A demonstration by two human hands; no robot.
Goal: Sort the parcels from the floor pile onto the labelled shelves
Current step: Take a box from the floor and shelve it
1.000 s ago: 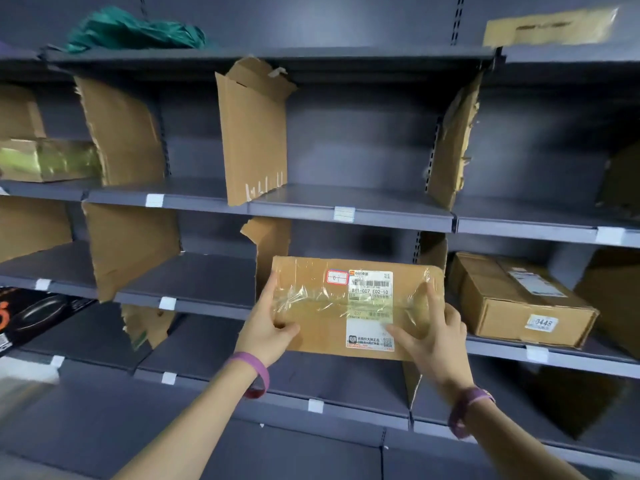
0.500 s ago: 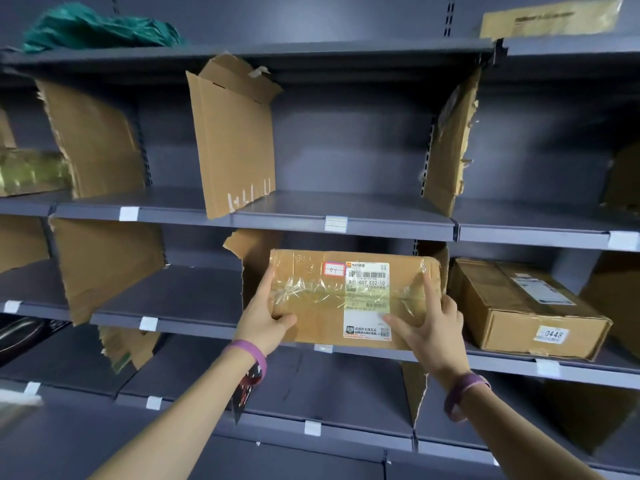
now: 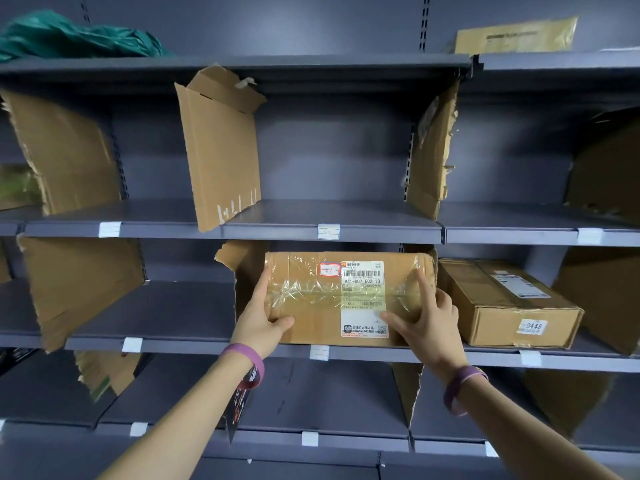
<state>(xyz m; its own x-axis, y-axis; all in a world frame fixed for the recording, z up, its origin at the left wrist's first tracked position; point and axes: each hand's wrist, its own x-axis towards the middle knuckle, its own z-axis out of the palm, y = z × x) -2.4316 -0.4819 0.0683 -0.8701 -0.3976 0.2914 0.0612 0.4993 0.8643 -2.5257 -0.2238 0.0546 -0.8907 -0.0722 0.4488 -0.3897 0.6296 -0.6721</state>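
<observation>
On the middle shelf, a parcel held at both ends

On the middle shelf [image 3: 173, 317], between torn cardboard dividers [image 3: 242, 271], a taped brown parcel [image 3: 311, 317] sits at the front edge, its white label [image 3: 363, 296] facing out. The left hand [image 3: 258, 323] grips its left end, thumb on the front. The right hand [image 3: 431, 323] grips the right end, thumb across the label. Another box [image 3: 502, 306] lies just beside it on the right

green bag [image 3: 69, 36] cut by left edge, shelf tags [image 3: 328, 232] unreadable
</observation>
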